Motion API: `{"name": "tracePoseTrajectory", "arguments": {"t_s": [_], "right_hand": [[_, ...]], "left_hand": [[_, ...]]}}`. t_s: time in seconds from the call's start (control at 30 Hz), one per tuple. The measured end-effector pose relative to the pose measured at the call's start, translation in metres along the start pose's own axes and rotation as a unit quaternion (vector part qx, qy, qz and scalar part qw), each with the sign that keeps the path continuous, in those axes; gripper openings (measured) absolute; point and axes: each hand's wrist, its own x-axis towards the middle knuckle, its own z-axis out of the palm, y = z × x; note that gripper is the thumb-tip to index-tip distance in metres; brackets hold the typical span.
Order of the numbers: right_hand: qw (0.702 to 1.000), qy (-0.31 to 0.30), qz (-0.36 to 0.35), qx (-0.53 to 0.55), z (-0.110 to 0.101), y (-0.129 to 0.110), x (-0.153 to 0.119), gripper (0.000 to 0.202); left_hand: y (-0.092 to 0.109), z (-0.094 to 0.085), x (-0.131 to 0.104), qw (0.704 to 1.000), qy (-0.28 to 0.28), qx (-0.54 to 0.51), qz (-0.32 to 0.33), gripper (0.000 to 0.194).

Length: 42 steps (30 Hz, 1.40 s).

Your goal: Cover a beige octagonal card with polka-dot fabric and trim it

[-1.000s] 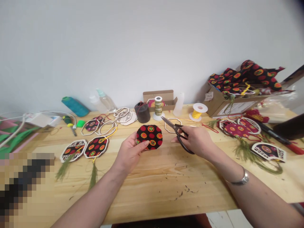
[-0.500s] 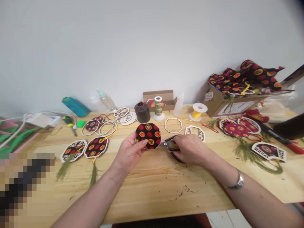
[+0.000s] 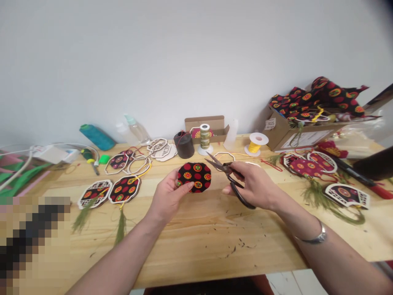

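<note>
A black patterned fabric piece (image 3: 194, 177) with red, orange and green flowers is pinched by my left hand (image 3: 172, 190), thumb on its face. My right hand (image 3: 253, 184) grips black-handled scissors (image 3: 227, 169). Their blades are slightly parted and point up and left, just off the piece's upper right edge. Small dark scraps (image 3: 235, 248) lie on the wooden table (image 3: 184, 246) below my hands.
Finished tasselled ornaments (image 3: 125, 189) lie at left. Behind are a black spool (image 3: 184, 144), a green thread spool (image 3: 204, 138) and a yellow spool (image 3: 256, 144). At right stand a cardboard box (image 3: 307, 135) with fabric and more ornaments (image 3: 346, 196).
The scissors have pulled away from the fabric piece's right edge, turned upward, and their blades now show. My left hand and the piece have shifted slightly right.
</note>
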Motion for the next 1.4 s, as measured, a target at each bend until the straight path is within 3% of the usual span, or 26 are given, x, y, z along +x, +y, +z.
{"name": "tracePoseTrajectory", "arguments": {"t_s": [0.3,1.4], "right_hand": [[0.997,0.018,-0.033,-0.072,0.0022,0.0008,-0.001,0.05],[0.99,0.057,-0.06,-0.116,0.0073,0.0082,-0.0008,0.051]], "left_hand": [[0.0002,0.0001,-0.0018,0.997,-0.002,0.074,0.016,0.048],[0.0009,0.002,-0.004,0.997,-0.018,0.078,0.009,0.048]]}}
